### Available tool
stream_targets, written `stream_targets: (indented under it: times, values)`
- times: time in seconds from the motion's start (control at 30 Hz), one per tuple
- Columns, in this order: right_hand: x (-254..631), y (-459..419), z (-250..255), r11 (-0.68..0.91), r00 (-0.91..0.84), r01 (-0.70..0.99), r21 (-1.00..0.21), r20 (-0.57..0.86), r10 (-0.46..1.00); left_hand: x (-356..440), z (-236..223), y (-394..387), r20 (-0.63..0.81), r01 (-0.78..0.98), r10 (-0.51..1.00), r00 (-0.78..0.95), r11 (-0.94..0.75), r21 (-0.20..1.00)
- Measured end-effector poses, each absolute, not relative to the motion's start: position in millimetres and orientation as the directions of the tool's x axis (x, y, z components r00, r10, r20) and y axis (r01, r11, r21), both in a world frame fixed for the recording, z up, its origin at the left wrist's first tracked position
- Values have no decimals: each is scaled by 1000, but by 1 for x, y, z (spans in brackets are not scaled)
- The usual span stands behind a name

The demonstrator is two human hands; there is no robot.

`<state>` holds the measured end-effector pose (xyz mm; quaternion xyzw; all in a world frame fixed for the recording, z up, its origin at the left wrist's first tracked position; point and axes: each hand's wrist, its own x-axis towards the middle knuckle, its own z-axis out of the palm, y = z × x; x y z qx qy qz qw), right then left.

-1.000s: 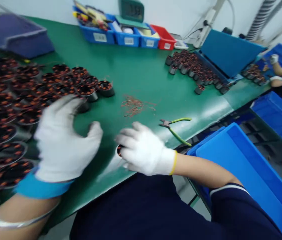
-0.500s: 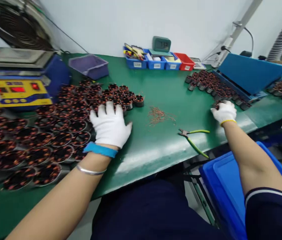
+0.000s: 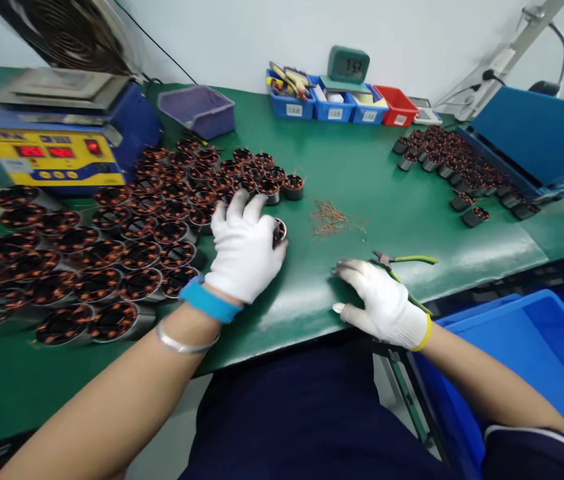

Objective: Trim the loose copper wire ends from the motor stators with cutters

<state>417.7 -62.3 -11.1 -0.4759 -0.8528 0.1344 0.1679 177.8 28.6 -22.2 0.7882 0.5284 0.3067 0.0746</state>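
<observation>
Our right hand (image 3: 379, 300) is released, fingers loosely bent over the counter (image 3: 307, 287), partly covering the pliers (image 3: 415, 259). Our left hand (image 3: 242, 257) grasps a tilted coil (image 3: 281, 231) between thumb and fingers, beside the left-hand coils (image 3: 97, 285). Beyond lie wire scraps (image 3: 329, 219); farther right, more coils (image 3: 442, 150) stand by a blue case (image 3: 537, 137).

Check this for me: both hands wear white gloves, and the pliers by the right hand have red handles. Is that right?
Not quite: in the head view, the pliers by the right hand have green handles, not red ones. The left hand and right hand do both wear white gloves.
</observation>
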Motion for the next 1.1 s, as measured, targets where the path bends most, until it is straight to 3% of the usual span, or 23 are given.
stream_targets:
  times: [0.1, 0.17, 0.3, 0.4, 0.47, 0.63, 0.7, 0.8, 0.87, 0.97, 1.03, 1.1]
  values:
    - [417, -49, 1, 221, -341, 720, -658, -59, 938, 182, -19, -3, 275, 674, 793, 544, -608, 421]
    - [421, -36, 5, 27, -322, 642, -766, -238, 917, 181, -12, -16, 205, 581, 709, 675, -682, 445]
    - [422, -22, 1, -149, -358, 503, -851, -362, 861, 174, 12, -24, 82, 576, 759, 645, -554, 600]
    - [414, -25, -4, -112, -368, 567, -816, -372, 852, 180, 21, -22, -15, 584, 860, 510, -333, 741]
    - [407, -31, -4, -62, -329, 626, -778, -334, 883, 191, 16, -21, -70, 591, 897, 437, -228, 774]
    - [401, -41, 2, 44, -259, 734, -677, -219, 941, 210, -7, -24, -138, 607, 886, 443, -183, 773]
    - [405, -43, 4, 87, -230, 820, -566, -188, 955, 212, -10, -26, -119, 643, 913, 390, -178, 745]
    - [411, -42, 6, 125, -157, 951, -282, -97, 983, 212, -9, -29, -93, 700, 941, 325, -173, 693]
    - [412, -42, 7, 174, -181, 964, -202, -15, 983, 212, -7, -30, -91, 714, 945, 315, -173, 678]
    - [406, -40, 7, 344, -370, 833, -434, 25, 929, 211, -6, -30, -101, 713, 939, 329, -177, 678]
    - [398, -38, 5, 333, -417, 724, -604, 1, 909, 210, -6, -30, -107, 713, 934, 341, -183, 676]
    - [390, -36, 1, 242, -373, 673, -699, -38, 927, 209, -5, -31, -112, 709, 931, 348, -183, 681]
